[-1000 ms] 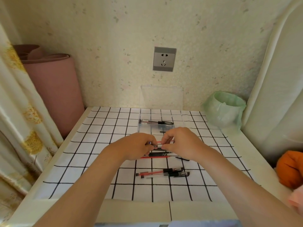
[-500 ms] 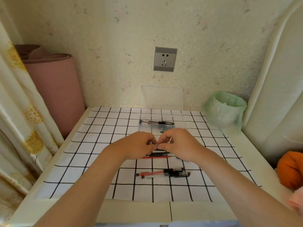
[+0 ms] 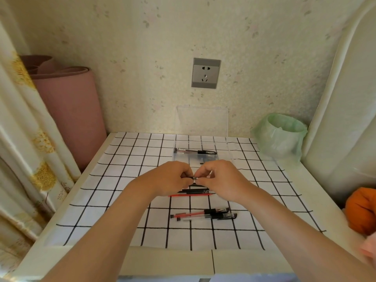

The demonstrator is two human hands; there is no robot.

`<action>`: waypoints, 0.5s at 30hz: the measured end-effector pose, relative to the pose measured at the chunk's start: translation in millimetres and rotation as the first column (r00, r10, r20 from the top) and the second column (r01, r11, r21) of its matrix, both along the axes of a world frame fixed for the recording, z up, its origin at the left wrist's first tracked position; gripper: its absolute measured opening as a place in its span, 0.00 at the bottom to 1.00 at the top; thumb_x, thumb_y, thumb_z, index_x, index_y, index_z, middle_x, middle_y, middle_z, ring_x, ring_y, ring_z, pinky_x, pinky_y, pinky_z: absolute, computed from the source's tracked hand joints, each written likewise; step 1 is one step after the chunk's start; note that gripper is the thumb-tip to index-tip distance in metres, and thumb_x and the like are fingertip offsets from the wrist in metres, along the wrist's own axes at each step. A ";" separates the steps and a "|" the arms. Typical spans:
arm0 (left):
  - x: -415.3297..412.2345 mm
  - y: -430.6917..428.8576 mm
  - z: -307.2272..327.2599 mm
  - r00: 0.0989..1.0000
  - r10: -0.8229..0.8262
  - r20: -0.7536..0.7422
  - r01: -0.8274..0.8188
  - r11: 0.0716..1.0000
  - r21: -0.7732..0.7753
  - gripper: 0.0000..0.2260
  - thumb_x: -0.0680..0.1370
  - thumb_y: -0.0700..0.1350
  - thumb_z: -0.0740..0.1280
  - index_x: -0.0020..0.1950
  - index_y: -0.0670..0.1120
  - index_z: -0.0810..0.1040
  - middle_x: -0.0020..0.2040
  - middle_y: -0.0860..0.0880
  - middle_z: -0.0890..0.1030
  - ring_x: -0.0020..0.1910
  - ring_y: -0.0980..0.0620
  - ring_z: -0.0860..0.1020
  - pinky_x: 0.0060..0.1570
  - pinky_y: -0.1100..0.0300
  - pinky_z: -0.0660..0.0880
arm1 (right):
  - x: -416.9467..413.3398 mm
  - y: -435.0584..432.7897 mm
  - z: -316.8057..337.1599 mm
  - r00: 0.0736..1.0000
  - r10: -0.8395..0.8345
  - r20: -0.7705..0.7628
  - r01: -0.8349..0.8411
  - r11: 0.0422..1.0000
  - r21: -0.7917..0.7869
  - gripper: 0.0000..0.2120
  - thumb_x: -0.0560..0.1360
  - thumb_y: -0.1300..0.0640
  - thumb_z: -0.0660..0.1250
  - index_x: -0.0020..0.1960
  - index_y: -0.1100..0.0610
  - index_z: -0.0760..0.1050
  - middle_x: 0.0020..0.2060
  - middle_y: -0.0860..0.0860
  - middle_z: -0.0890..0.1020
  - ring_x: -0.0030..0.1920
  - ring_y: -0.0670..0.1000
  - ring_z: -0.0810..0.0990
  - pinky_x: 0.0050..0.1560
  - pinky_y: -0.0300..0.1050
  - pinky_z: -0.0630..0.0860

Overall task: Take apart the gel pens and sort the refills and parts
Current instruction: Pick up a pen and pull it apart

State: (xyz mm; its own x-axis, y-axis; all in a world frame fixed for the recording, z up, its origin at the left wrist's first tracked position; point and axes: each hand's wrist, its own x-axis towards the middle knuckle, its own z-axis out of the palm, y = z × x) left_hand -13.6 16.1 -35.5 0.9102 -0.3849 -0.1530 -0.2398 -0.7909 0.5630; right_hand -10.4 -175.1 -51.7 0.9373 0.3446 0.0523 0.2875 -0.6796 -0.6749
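Note:
Both hands meet above the middle of the checked cloth. My left hand (image 3: 173, 179) grips the dark grip end of a gel pen (image 3: 192, 178), and my right hand (image 3: 220, 178) pinches its other end at the metal tip; most of the pen is hidden by the fingers. Under the hands lie loose refills (image 3: 193, 192), black ones and a red one. Nearer to me lie two whole gel pens (image 3: 205, 214), one red and one black. A clear box (image 3: 228, 153) behind the hands holds a black pen (image 3: 195, 151) and a small dark part.
The clear box's lid (image 3: 202, 121) leans against the wall. A bin lined with a green bag (image 3: 281, 135) stands at the back right. A pink rolled mat (image 3: 69, 110) and a curtain stand at the left; an orange object (image 3: 361, 208) lies at the right edge.
The two hands have drawn closer together around the pen, and less of its clear barrel shows between them. The pens and refills on the cloth have not moved.

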 end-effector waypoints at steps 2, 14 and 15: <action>-0.2 0.5 0.5 1.000 -0.005 -0.006 0.005 1.000 0.001 0.06 0.80 0.48 0.65 0.55 0.50 0.79 0.45 0.55 0.79 0.44 0.56 0.78 0.45 0.61 0.75 | -0.3 0.1 0.4 1.000 0.010 -0.003 -0.010 0.999 -0.036 0.05 0.75 0.48 0.70 0.50 0.45 0.83 0.41 0.40 0.82 0.36 0.38 0.76 0.42 0.37 0.73; 2.5 -2.1 -5.7 0.998 -0.054 0.020 0.053 0.998 0.023 0.07 0.79 0.45 0.66 0.56 0.52 0.77 0.44 0.58 0.75 0.43 0.59 0.74 0.40 0.66 0.69 | 1.9 -5.5 2.5 0.999 0.051 0.018 -0.049 0.996 -0.071 0.05 0.73 0.50 0.74 0.47 0.46 0.80 0.42 0.42 0.81 0.35 0.33 0.75 0.38 0.34 0.68; 2.9 -1.6 -5.8 0.998 -0.057 0.019 0.057 0.998 0.028 0.06 0.79 0.45 0.66 0.56 0.52 0.77 0.45 0.57 0.76 0.43 0.58 0.75 0.41 0.66 0.69 | 2.0 -5.2 1.7 0.998 0.054 0.012 -0.053 0.995 -0.081 0.04 0.74 0.48 0.72 0.48 0.47 0.81 0.42 0.42 0.81 0.35 0.35 0.75 0.38 0.36 0.69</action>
